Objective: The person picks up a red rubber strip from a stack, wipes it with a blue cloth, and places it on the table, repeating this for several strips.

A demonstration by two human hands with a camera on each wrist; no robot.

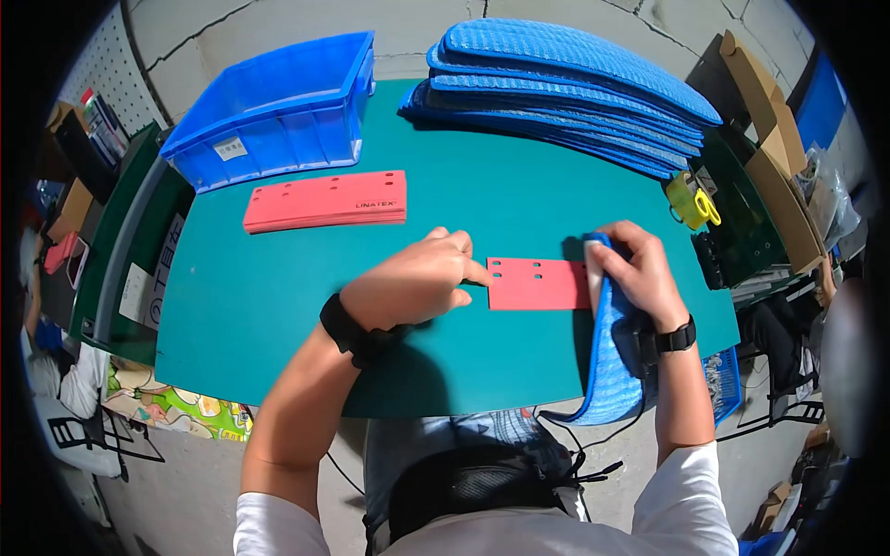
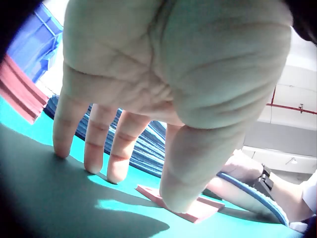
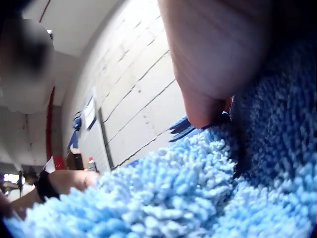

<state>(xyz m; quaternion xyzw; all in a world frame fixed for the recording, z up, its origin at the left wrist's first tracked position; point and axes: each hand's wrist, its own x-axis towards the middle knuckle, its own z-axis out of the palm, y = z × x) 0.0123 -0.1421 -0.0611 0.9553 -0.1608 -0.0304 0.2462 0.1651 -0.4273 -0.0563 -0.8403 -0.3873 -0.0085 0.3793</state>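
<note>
A red card (image 1: pixel 533 285) with small slots lies on the green table in front of me. My left hand (image 1: pixel 417 278) is at its left end, index fingertip right at the card's edge. In the left wrist view the fingers of that hand (image 2: pixel 148 94) reach down to the table, spread and holding nothing. My right hand (image 1: pixel 644 273) pinches the folded-over end of a blue mop pad (image 1: pixel 612 361) at the card's right end. The pad's looped pile (image 3: pixel 163 193) fills the lower right wrist view, and its far end hangs over the table's front edge.
A stack of red cards (image 1: pixel 324 202) marked LINATEX lies at the left, before a blue bin (image 1: pixel 269 120). Several blue mop pads (image 1: pixel 565 83) are piled at the back right. Yellow-handled scissors (image 1: pixel 705 208) stand by the table's right edge, near an open cardboard box (image 1: pixel 783 176).
</note>
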